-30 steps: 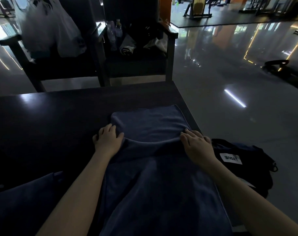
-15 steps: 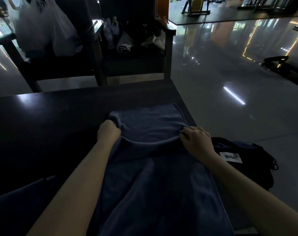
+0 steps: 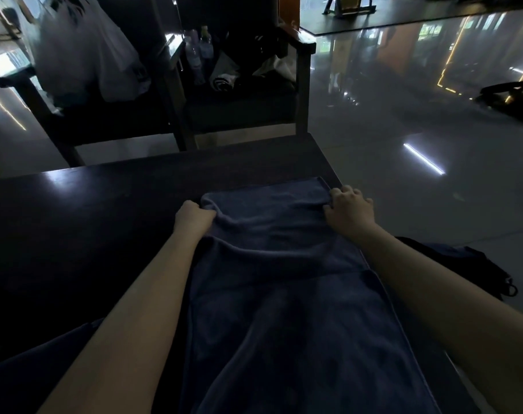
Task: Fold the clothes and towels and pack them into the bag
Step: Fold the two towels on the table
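A dark blue towel [image 3: 284, 309] lies lengthwise on the dark table [image 3: 90, 219], running from near me to its far right corner. My left hand [image 3: 193, 218] grips the towel's far left edge with curled fingers. My right hand [image 3: 348, 212] grips the far right edge, near the table's side. Between the hands the cloth is rumpled into a fold. A black bag [image 3: 463, 267] sits on the floor to the right of the table, partly hidden behind my right forearm.
Another dark cloth [image 3: 30, 375] lies at the near left of the table. Beyond the table stand dark wooden chairs [image 3: 302, 85] holding a white plastic bag [image 3: 84, 55], bottles [image 3: 199, 52] and other items. Glossy floor spreads to the right.
Both hands have moved away from me toward the towel's far end. Their fingers went from lying on the cloth to curling round its edges.
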Available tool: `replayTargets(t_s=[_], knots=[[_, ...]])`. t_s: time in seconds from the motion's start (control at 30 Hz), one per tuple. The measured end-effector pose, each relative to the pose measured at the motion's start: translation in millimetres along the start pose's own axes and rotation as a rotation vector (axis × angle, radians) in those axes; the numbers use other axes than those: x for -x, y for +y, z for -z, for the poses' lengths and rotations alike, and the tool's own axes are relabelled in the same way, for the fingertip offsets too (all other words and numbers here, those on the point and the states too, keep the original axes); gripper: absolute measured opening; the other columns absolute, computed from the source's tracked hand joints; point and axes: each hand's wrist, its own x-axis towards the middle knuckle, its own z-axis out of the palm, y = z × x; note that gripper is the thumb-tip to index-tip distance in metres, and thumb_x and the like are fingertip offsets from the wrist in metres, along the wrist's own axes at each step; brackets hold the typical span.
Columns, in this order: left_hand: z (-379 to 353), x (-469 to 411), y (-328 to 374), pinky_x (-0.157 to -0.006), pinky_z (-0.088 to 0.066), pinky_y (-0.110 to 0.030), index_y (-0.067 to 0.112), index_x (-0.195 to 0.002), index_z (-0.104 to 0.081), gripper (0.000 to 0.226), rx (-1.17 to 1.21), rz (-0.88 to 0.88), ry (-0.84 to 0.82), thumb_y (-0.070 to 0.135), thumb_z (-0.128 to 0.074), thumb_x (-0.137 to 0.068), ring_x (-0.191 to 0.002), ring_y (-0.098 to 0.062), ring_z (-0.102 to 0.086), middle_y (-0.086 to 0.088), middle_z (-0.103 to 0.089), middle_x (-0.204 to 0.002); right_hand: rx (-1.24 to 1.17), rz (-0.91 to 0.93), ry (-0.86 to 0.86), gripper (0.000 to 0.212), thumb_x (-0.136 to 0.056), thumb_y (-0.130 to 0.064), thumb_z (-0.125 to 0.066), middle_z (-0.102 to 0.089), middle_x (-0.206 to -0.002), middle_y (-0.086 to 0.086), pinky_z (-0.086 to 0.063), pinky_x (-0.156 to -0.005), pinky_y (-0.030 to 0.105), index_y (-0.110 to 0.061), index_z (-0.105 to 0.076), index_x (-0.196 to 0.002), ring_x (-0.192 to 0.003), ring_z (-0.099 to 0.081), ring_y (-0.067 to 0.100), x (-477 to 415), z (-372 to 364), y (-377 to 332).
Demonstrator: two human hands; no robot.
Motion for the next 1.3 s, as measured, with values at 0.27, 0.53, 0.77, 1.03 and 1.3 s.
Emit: replayTargets(t_s=[0.27, 0.53, 0.77, 1.03, 1.3], knots=[[-14.5, -19.0, 21.8, -0.077, -0.037, -0.027, 0.009, -0.109, -0.053, 0.025, 0.201, -0.068, 0.041, 0.014, -0.064, -0.088, -0.096, -0.020, -0.049, -0.008, -0.053, -0.114, -0.133, -0.138, 0.029, 0.040, -0.095, -0.035, -0.045, -0.051, -0.128, 0.016, -0.032, -0.099, 0.047, -0.005, -0.049, -0.121, -0.121, -0.046, 0.033, -33.4, -5.1, -10.0], [7.2, -10.5, 25.0, -0.084, -0.050, -0.036, 0.017, -0.103, -0.060, 0.020, 0.150, -0.219, 0.066, 0.013, -0.067, -0.085, -0.100, -0.023, -0.059, -0.008, -0.063, -0.107, -0.400, -0.102, 0.081, 0.022, -0.088, -0.020, -0.056, -0.062, -0.111, 0.009, -0.041, -0.094, 0.042, -0.014, -0.062, -0.108, -0.108, -0.055, 0.031, -25.0, 6.1, -1.3], [45.7, 31.3, 16.8, -0.076, -0.049, -0.035, 0.016, -0.078, -0.062, 0.014, 0.001, -0.386, 0.011, 0.010, -0.075, -0.078, -0.084, -0.024, -0.061, -0.004, -0.063, -0.081, -0.522, 0.047, 0.146, 0.015, -0.078, -0.006, -0.065, -0.068, -0.092, 0.015, -0.043, -0.069, 0.031, -0.003, -0.067, -0.093, -0.089, -0.061, 0.030, 6.9, 25.9, 18.7], [76.0, 81.3, -2.6, -0.052, -0.036, -0.022, 0.016, -0.068, -0.062, 0.018, -0.144, -0.454, 0.005, 0.017, -0.073, -0.081, -0.060, -0.010, -0.053, 0.000, -0.061, -0.065, -0.558, 0.104, 0.148, 0.009, -0.075, -0.001, -0.064, -0.062, -0.076, 0.008, -0.037, -0.060, 0.027, 0.003, -0.065, -0.084, -0.073, -0.056, 0.020, 50.9, 42.8, 30.4], [91.2, 129.1, -29.1, -0.057, -0.038, -0.017, 0.024, -0.069, -0.062, 0.021, -0.177, -0.469, -0.017, 0.009, -0.071, -0.081, -0.068, -0.005, -0.058, 0.006, -0.065, -0.070, -0.536, 0.112, 0.171, 0.018, -0.081, -0.011, -0.069, -0.061, -0.070, 0.013, -0.033, -0.058, 0.027, 0.005, -0.063, -0.074, -0.066, -0.051, 0.019, 103.0, 50.0, 38.8]])
